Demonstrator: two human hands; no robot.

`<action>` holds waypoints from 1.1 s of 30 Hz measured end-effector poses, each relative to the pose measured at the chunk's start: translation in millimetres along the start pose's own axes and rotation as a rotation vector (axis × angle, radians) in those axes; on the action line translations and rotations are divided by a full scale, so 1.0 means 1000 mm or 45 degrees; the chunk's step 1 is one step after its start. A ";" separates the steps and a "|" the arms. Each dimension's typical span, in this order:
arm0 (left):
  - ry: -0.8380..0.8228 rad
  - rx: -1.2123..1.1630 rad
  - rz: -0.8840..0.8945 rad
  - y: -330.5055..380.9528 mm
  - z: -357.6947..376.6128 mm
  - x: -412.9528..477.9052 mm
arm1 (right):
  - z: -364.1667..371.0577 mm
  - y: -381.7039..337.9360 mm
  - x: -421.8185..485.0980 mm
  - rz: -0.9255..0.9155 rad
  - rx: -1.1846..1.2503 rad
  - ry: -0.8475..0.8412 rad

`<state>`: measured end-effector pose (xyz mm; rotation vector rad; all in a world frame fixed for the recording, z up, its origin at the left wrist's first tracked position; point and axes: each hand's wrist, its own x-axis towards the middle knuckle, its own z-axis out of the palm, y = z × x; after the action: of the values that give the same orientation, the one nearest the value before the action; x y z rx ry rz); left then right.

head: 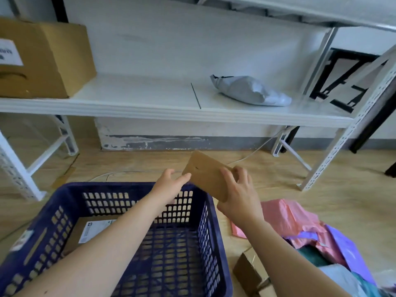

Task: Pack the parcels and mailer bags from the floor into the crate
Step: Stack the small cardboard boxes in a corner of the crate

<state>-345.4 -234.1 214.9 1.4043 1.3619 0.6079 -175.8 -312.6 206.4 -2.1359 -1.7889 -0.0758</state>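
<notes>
Light wood-pattern flooring (321, 200) runs up to a white wall, with a white metal shelf rack (150, 108) standing along it.

Hands: two.
- Right hand (237, 196): fingers curled over the near right end of one flat brown cardboard parcel (205, 179), gripping it.
- Left hand (169, 183): fingers nearly straight, tips touching the parcel's left edge, with no grip visible.

The held parcel is tilted and sits in the air above the far right corner of the crate.

Crates: one, a dark blue plastic lattice crate (212, 232) on the floor under both forearms. Inside it lies one flat cardboard parcel with a white label (94, 230), on the bottom at the left; the left forearm covers part of it.

On the floor right of the crate:
- one small brown cardboard box (248, 273), just beside the crate wall;
- one heap of mailer bags, with a pink bag (285, 219) and a purple bag (347, 249) visible. The full count cannot be told, since the bags overlap and the right forearm crosses them.

On the shelf: one large cardboard box (42, 58) at the left and one grey mailer bag (250, 91) at the right, well apart. One white cable (252, 153) runs along the floor beneath.
</notes>
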 end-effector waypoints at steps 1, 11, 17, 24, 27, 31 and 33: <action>0.003 -0.107 -0.062 -0.003 -0.007 -0.007 | -0.005 -0.011 -0.004 -0.088 -0.044 -0.027; 0.053 -0.693 -0.451 -0.026 -0.086 -0.035 | 0.004 -0.080 -0.025 -0.743 -0.269 0.143; 0.122 -0.704 -0.462 -0.045 -0.107 -0.032 | 0.011 -0.104 -0.014 -0.287 0.289 -0.066; -0.174 -0.782 -0.276 -0.053 -0.111 -0.025 | 0.027 -0.094 0.016 0.876 1.406 -0.524; -0.185 -0.663 -0.186 -0.056 -0.110 -0.021 | 0.038 -0.087 0.022 1.108 1.650 -0.606; -0.155 -0.392 -0.194 -0.062 -0.112 -0.018 | 0.048 -0.092 0.031 1.082 1.675 -0.585; -0.081 -0.294 -0.222 -0.067 -0.112 -0.015 | 0.052 -0.096 0.033 1.054 1.651 -0.581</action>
<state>-475.4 -224.0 196.3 1.0989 1.3025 0.5798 -271.5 -251.9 188.6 -1.6424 -0.5239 1.4099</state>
